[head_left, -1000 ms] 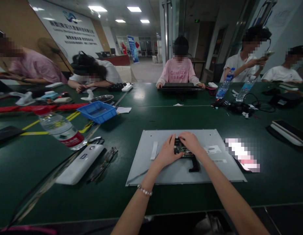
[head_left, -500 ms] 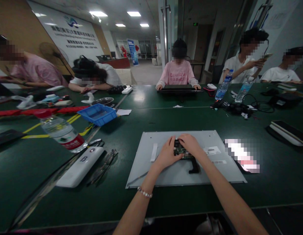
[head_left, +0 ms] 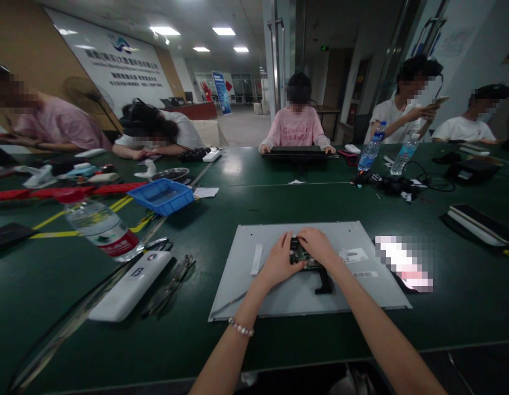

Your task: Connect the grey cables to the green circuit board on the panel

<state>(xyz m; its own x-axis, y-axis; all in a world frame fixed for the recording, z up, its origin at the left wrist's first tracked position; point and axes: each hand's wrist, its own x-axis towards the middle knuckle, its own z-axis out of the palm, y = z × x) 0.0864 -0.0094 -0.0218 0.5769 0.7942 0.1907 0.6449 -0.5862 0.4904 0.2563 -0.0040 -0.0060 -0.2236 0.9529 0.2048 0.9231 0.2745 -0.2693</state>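
Note:
A small dark green circuit board [head_left: 301,255] lies over the middle of a flat grey metal panel [head_left: 279,299]. My left hand [head_left: 279,258] is curled around its left side, thumb along the near edge. From the right, my right hand [head_left: 315,247] grips the board's far right part, its fingertips partly hidden. A black hook-shaped piece [head_left: 324,282] sticks out toward me below the board; whether it is joined to the board I cannot tell. White labels [head_left: 355,255] and a white strip [head_left: 257,260] are stuck on the panel.
Left of the panel lie a white power bank [head_left: 133,285], eyeglasses [head_left: 172,288], a tilted water bottle [head_left: 101,227] and a blue tray [head_left: 161,197]. A blurred-out phone-like object [head_left: 404,263] is at the right, a dark case [head_left: 480,225] beyond. Several people sit around the green table [head_left: 233,206].
The whole view has shifted slightly down and left. Both hands keep the same hold on the circuit board, and nothing on the table has visibly moved.

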